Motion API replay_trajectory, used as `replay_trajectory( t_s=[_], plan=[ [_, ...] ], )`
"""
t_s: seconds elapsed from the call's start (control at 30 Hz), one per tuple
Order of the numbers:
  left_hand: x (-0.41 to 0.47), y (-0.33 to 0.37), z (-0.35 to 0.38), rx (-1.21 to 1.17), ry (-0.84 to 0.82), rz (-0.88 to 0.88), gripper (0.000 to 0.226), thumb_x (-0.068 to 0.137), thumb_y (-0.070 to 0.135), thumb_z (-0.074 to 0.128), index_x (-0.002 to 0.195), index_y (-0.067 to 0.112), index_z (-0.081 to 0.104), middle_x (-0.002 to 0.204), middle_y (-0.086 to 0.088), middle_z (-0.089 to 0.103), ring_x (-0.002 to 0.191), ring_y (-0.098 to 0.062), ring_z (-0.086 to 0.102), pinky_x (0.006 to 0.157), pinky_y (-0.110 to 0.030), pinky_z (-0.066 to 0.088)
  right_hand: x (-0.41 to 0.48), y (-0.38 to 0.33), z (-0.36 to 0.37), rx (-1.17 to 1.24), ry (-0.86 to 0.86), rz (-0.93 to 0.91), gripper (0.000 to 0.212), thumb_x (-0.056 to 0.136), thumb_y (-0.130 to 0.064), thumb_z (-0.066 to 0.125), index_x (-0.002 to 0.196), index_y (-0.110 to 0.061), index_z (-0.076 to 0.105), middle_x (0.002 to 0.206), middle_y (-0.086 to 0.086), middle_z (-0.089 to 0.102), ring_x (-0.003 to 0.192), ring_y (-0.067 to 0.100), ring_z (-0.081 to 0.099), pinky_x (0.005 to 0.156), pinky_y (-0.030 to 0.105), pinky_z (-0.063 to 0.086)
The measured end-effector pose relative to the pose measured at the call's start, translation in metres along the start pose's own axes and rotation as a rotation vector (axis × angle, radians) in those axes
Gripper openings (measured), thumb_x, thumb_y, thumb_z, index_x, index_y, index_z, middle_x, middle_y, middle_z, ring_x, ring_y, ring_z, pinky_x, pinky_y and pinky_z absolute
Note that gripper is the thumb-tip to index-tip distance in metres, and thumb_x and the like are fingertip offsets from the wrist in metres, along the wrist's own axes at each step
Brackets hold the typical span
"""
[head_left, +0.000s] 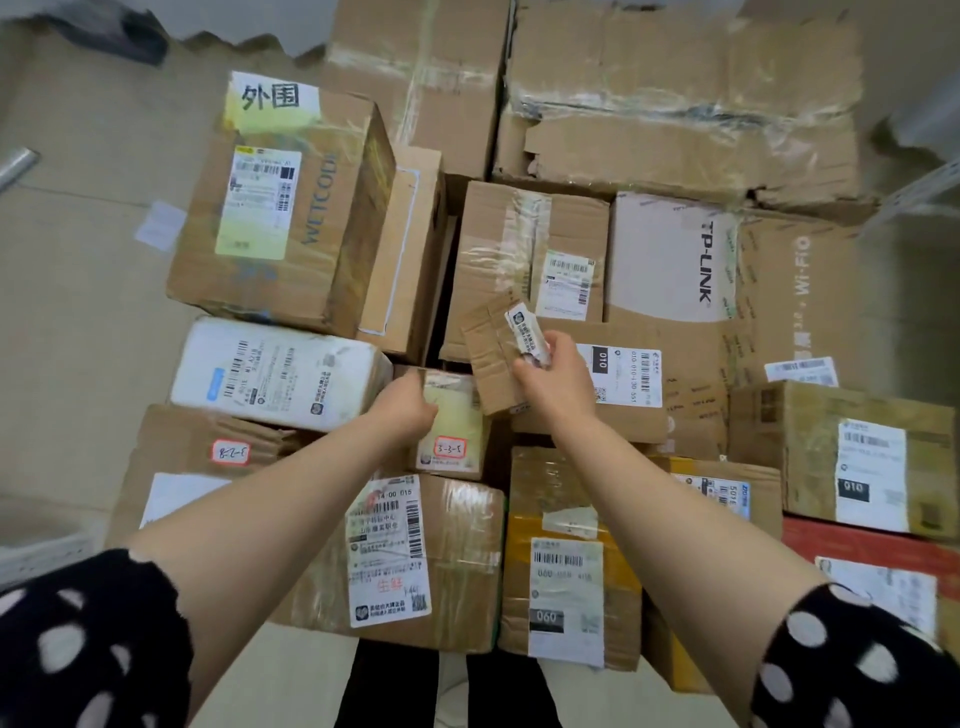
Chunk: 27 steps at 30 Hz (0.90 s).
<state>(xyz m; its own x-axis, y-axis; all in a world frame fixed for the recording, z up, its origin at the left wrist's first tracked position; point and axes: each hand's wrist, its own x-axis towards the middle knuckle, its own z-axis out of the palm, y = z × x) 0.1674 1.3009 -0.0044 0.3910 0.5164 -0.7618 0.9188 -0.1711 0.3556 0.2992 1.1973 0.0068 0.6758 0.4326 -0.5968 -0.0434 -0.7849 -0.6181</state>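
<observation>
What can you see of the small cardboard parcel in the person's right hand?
The small cardboard parcel is flat, brown, creased corrugated card with a white label wrapped over one edge. It is tilted above the piled boxes, gripped at its right edge by the right hand; the left hand grips a taped box beside it.

Small cardboard parcel (491, 358), white label, tilted, raised, yellowish box (457, 415) marked 3-3-5, flat, just below it

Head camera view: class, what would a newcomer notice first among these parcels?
In the middle, the right hand holds up a small cardboard parcel. Beside it, the left hand grips a taped box with a pink 3-3-5 sticker. Behind, at upper right, a large box reads TP-LINK.
</observation>
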Motion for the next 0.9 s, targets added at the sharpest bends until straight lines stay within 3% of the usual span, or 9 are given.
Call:
replay_trajectory(
  t_s=[0.07, 0.13, 0.3, 0.37, 0.47, 0.57, 0.67, 0.77, 0.9],
  plan=[
    [0.003, -0.002, 0.002, 0.133, -0.006, 0.088, 0.066, 0.094, 0.009, 0.051, 0.152, 0.008, 0.018, 0.152, -0.014, 0.032, 0.137, -0.027, 0.035, 0.106, -0.03, 0.031, 0.005, 0.001, -0.001, 0.02, 0.036, -0.008, 0.053, 0.089, -0.022, 0.058, 0.138, -0.019, 0.038, 0.127, 0.003, 0.055, 0.111, 0.023, 0.056, 0.085, 0.032, 0.045],
    [0.007, -0.002, 0.006, 0.23, -0.036, 0.191, 0.072, 0.094, 0.009, 0.052, 0.154, 0.015, 0.011, 0.158, -0.014, 0.015, 0.145, -0.026, 0.017, 0.113, -0.031, 0.02, 0.009, 0.003, -0.003, 0.08, 0.073, 0.02, 0.054, 0.088, -0.02, 0.058, 0.138, -0.02, 0.039, 0.126, 0.003, 0.056, 0.11, 0.023, 0.056, 0.091, 0.037, 0.047],
    [0.021, 0.004, 0.021, 0.526, -0.145, 0.224, 0.086, 0.09, 0.043, 0.06, 0.152, 0.038, 0.001, 0.16, -0.007, -0.007, 0.146, -0.029, -0.012, 0.114, -0.059, 0.015, 0.015, 0.011, -0.001, 0.134, 0.113, 0.06, 0.062, 0.081, -0.019, 0.058, 0.138, -0.026, 0.036, 0.126, 0.003, 0.054, 0.108, 0.021, 0.058, 0.093, 0.045, 0.05],
    [0.025, 0.01, 0.028, 0.579, -0.144, 0.223, 0.093, 0.085, 0.055, 0.06, 0.151, 0.037, -0.003, 0.16, -0.01, -0.006, 0.146, -0.03, -0.014, 0.112, -0.063, 0.014, 0.017, 0.013, 0.0, 0.15, 0.124, 0.055, 0.062, 0.082, -0.018, 0.059, 0.139, -0.026, 0.036, 0.128, 0.003, 0.053, 0.108, 0.02, 0.057, 0.092, 0.045, 0.05],
    [0.031, 0.015, 0.039, 0.593, -0.077, 0.186, 0.106, 0.079, 0.063, 0.062, 0.153, 0.02, 0.0, 0.159, -0.014, 0.002, 0.147, -0.03, -0.009, 0.11, -0.062, 0.02, 0.02, 0.017, 0.002, 0.095, 0.162, 0.036, 0.061, 0.082, -0.022, 0.062, 0.138, -0.026, 0.037, 0.129, 0.001, 0.055, 0.115, 0.022, 0.052, 0.098, 0.048, 0.044],
    [0.033, 0.016, 0.044, 0.595, 0.001, 0.148, 0.096, 0.079, 0.056, 0.067, 0.147, 0.011, 0.017, 0.152, -0.014, 0.018, 0.146, -0.03, 0.003, 0.106, -0.056, 0.032, 0.022, 0.019, 0.006, 0.086, 0.141, 0.029, 0.064, 0.079, -0.028, 0.062, 0.138, -0.029, 0.037, 0.126, -0.002, 0.059, 0.118, 0.024, 0.051, 0.099, 0.05, 0.042],
    [0.034, 0.015, 0.041, 0.604, 0.018, 0.163, 0.089, 0.077, 0.052, 0.069, 0.142, 0.011, 0.025, 0.149, -0.012, 0.023, 0.145, -0.03, 0.004, 0.105, -0.054, 0.033, 0.023, 0.019, 0.011, 0.101, 0.113, 0.035, 0.067, 0.077, -0.03, 0.062, 0.139, -0.03, 0.035, 0.123, -0.001, 0.061, 0.116, 0.025, 0.054, 0.097, 0.05, 0.045],
    [0.033, 0.013, 0.036, 0.596, 0.029, 0.201, 0.103, 0.074, 0.05, 0.073, 0.148, 0.007, 0.013, 0.154, -0.015, 0.012, 0.146, -0.032, -0.005, 0.11, -0.053, 0.028, 0.024, 0.021, 0.013, 0.133, 0.143, 0.046, 0.068, 0.076, -0.031, 0.062, 0.138, -0.029, 0.037, 0.124, -0.002, 0.06, 0.117, 0.024, 0.053, 0.097, 0.049, 0.045],
    [0.033, 0.014, 0.032, 0.593, 0.044, 0.198, 0.13, 0.069, 0.048, 0.079, 0.149, 0.001, -0.012, 0.156, -0.025, -0.01, 0.143, -0.04, -0.018, 0.118, -0.048, 0.008, 0.027, 0.022, 0.012, 0.169, 0.177, 0.046, 0.063, 0.078, -0.028, 0.062, 0.137, -0.026, 0.039, 0.125, -0.002, 0.059, 0.118, 0.025, 0.051, 0.098, 0.049, 0.044]
  ],
)
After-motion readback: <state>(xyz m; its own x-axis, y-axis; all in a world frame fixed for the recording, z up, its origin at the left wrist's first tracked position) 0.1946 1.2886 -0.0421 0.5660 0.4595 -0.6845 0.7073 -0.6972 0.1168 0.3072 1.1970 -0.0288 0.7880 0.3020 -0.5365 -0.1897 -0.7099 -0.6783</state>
